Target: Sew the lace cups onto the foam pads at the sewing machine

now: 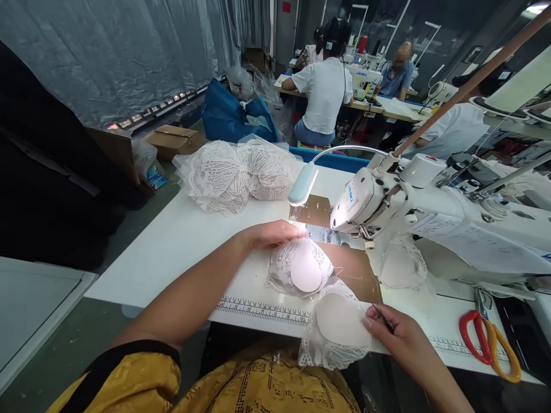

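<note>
A white lace bra (pixel 306 272) with two smooth pale cups lies in front of me. One cup is on the table under the lamp, and the other cup (pixel 340 318) hangs partly over the front edge. My left hand (pixel 279 232) is closed on the upper lace edge of the far cup; its fingertips are partly washed out by the light. My right hand (pixel 394 328) pinches the outer edge of the near cup. A small dark pointed tool (pixel 383 318), perhaps tweezers or thread snips, is also in that hand.
A white sewing machine (pixel 374 198) stands right of the bra, with a lamp (pixel 303 183) overhead. Lace pieces (pixel 232 175) are heaped at the back left. Another lace cup (pixel 403 264) lies beneath the machine arm. Red-and-orange scissors (pixel 491 344) rest at right. People work beyond.
</note>
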Motion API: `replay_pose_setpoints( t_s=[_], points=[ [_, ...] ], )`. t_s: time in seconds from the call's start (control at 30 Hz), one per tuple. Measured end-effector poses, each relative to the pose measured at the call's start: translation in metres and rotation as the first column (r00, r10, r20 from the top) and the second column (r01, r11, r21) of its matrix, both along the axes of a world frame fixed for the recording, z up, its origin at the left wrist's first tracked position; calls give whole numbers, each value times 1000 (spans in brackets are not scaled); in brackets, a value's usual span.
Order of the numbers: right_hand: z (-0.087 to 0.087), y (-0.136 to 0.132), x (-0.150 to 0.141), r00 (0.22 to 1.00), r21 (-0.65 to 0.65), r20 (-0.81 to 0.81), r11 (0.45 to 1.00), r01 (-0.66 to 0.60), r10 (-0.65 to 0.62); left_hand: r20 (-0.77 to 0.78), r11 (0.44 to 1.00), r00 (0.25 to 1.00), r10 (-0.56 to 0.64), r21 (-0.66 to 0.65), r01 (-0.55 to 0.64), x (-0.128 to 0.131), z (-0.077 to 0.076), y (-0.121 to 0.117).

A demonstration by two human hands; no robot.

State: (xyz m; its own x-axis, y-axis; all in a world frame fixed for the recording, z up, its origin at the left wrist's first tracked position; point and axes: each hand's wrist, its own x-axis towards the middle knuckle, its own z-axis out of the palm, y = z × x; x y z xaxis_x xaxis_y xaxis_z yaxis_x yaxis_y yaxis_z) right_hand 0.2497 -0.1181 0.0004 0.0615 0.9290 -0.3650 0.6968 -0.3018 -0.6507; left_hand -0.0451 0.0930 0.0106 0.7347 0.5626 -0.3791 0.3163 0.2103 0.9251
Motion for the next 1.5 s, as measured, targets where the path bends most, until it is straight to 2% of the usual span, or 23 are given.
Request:
replay_pose_setpoints(
  t_s=[0.1,0.23,0.3,0.4,0.47,0.57,0.67,0.77,0.93,1.2,1.4,1.5],
  points=[
    [12,22,-10,999,133,1,990,52,-53,-8,979,991,-136,150,136,5,1,-10],
    [28,66,-44,995,324,-75,945,-41,69,43,945,980,-196,275,176,18,0,-23],
    [32,87,-64,986,345,-103,934,-90,132,56,925,974,-218,332,188,22,1,-26],
    [30,108,-84,979,299,-123,947,-118,161,51,911,980,-195,381,161,18,3,-22],
    [24,113,-87,975,271,-178,959,-80,132,41,927,988,-149,353,126,10,3,-15],
    [11,115,-81,962,255,-263,967,-5,74,16,971,993,-120,210,114,-3,3,-3],
    [3,115,-75,954,229,-295,973,17,52,-4,990,996,-87,108,87,-12,2,7],
    [1,116,-74,953,199,-302,980,22,39,-15,995,999,-38,89,39,-14,2,11],
    [3,117,-74,950,165,-311,986,38,16,-47,994,999,-24,109,29,-12,4,11],
    [3,117,-72,934,158,-358,985,71,-10,-81,998,997,19,60,-14,-8,5,9],
    [3,117,-72,939,160,-343,985,60,-1,-75,999,997,-33,5,34,-7,2,9],
    [4,117,-73,952,177,-306,982,61,-4,-60,1000,998,-16,-26,14,-7,1,8]
  ],
)
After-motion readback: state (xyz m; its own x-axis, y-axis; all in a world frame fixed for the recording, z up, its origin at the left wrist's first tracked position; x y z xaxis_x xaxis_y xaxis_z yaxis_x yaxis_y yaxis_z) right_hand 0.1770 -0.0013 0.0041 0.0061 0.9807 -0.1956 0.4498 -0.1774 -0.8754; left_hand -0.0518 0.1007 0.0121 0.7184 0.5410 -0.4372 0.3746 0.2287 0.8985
